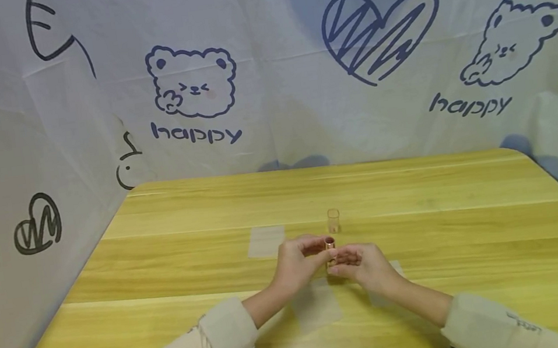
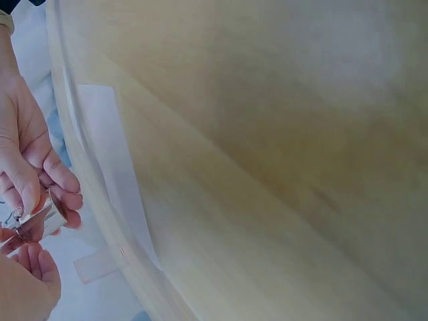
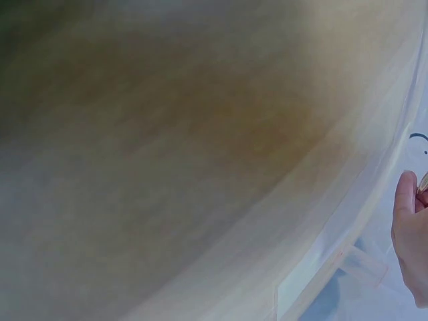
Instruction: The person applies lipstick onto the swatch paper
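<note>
In the head view, a shiny rose-gold tube [image 1: 329, 243], like a lipstick tube, stands upright between both hands. My left hand [image 1: 294, 265] pinches it between thumb and fingers from the left. From the right, my right hand [image 1: 370, 269] grips its lower part, fingertips close to the left thumb. The left wrist view catches the tube [image 2: 41, 219] at its left edge with both hands around it. Just behind the hands stands a small clear cap [image 1: 334, 222], its open-looking end upward. Fingers cover much of the tube's lower half.
Pale translucent sheets lie on the wooden table [image 1: 452, 245]: one sheet [image 1: 265, 241] behind the left hand, another sheet [image 1: 318, 308] in front of the hands, and a third sheet [image 1: 380, 297] partly under the right wrist. A white printed cloth [image 1: 277, 80] hangs behind the table.
</note>
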Tool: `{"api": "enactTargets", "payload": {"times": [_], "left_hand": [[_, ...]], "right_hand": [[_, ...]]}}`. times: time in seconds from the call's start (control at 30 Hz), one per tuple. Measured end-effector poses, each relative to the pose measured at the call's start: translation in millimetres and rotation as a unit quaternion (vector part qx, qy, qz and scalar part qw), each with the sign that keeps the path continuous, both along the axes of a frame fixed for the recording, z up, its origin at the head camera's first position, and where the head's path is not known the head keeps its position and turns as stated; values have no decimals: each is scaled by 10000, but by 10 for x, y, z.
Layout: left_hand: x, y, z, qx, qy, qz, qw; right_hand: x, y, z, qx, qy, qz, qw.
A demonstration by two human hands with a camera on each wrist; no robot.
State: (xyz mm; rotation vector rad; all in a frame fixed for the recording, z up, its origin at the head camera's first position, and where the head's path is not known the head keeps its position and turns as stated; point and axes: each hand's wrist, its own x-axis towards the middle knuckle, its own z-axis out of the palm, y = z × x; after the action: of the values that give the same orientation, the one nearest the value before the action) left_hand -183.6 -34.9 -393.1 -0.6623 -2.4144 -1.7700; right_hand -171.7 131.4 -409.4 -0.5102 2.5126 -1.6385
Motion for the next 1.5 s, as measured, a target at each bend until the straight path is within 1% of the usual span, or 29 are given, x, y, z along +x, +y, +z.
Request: {"api": "enactTargets", "payload": {"times": [0.2,0.33,0.43,0.53,0.77,1.0,1.23,1.37,1.47,1.5], "left_hand": [[27,30,11,49,182,354,9992],[44,48,22,5,229,551,9982],[53,53,29,-32,216,629,9978],[53,55,32,-51,206,634,9978],[40,43,37,-72,198,458,9987],[27,31,37,-23,174,233,9996],[10,14,37,-18,27,4,10000],[3,7,43,16,-84,-187,9998],[1,3,56,-21,-157,-298,9994],[-1,4,57,-40,-159,-324,9993]], "right_hand": [[8,-15,8,-15,-122,-129,9998],[17,-24,19,-48,-61,-120,9999],[20,-25,27,-104,1,-64,9999],[22,-26,35,-139,19,-49,9999],[25,-22,25,-213,18,-81,9997],[17,4,13,-162,-41,38,9999],[8,31,25,-21,-119,209,9997],[5,51,22,-62,-79,337,9994],[12,60,19,-172,55,427,9989],[13,62,15,-225,170,473,9985]]}}
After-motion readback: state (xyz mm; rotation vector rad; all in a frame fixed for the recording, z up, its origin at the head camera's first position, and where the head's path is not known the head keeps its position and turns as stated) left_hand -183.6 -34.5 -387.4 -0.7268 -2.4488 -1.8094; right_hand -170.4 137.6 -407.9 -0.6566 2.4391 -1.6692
